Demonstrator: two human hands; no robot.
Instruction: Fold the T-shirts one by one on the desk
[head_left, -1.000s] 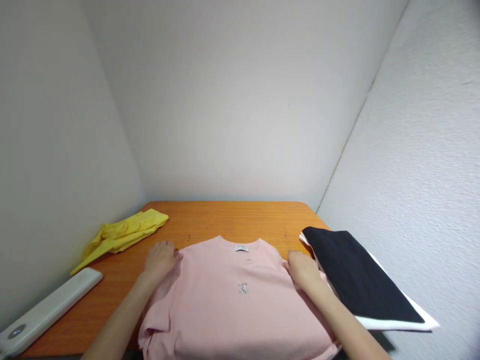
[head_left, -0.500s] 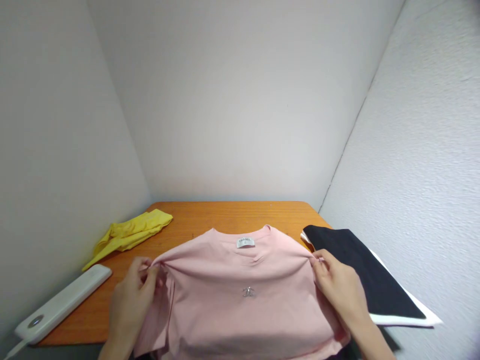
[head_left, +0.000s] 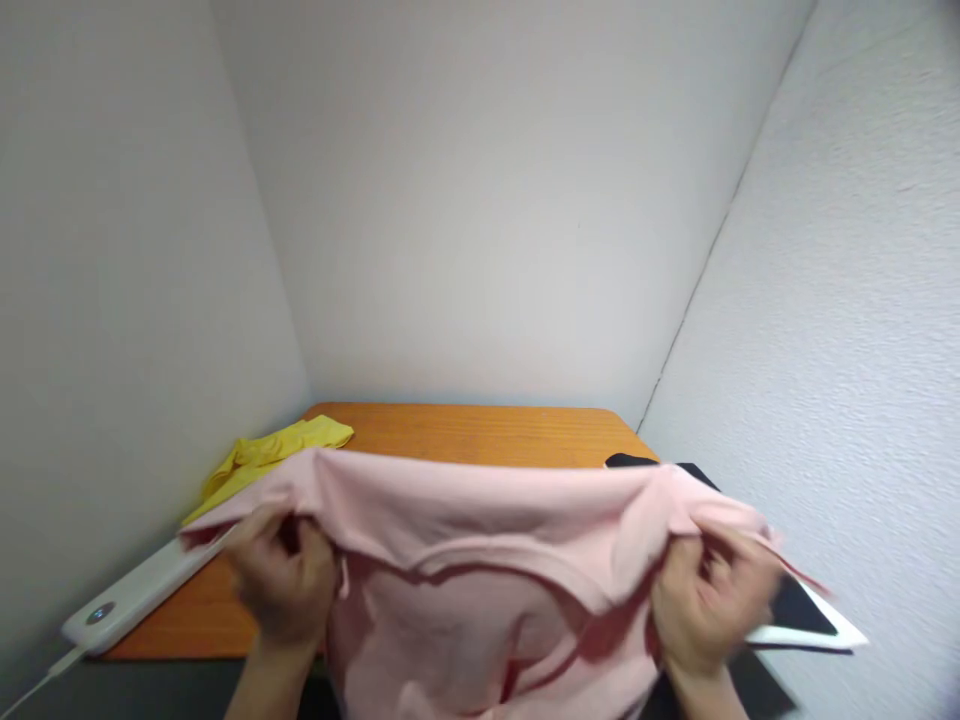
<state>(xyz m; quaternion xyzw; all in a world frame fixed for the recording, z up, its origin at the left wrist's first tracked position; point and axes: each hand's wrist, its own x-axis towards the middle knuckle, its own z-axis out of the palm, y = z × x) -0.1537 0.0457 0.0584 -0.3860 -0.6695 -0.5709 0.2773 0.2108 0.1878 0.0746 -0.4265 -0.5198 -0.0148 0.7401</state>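
Observation:
A pink T-shirt [head_left: 480, 500] hangs stretched between my two hands over the front of the table, its neckline sagging toward me. My left hand [head_left: 281, 565] is closed on the cloth near one shoulder, and the sleeve spreads out to the left past it. On the other side my right hand [head_left: 712, 590] pinches the opposite shoulder, slightly blurred by motion. The collar label and the small front emblem are hidden now. Folds cover the lower part of the shirt, which runs out of view at the bottom.
The wooden table [head_left: 465, 430] stands against the back wall. A crumpled yellow cloth [head_left: 277, 455] lies at its left edge, near a long white device [head_left: 142, 595] with a cord. Black folded fabric [head_left: 802, 605] on a white layer [head_left: 840, 625] lies at right.
Both hands have turned over and the shirt's shoulders have flipped forward, so the label and emblem went out of sight. The shirt now spreads wider, covering part of the black fabric.

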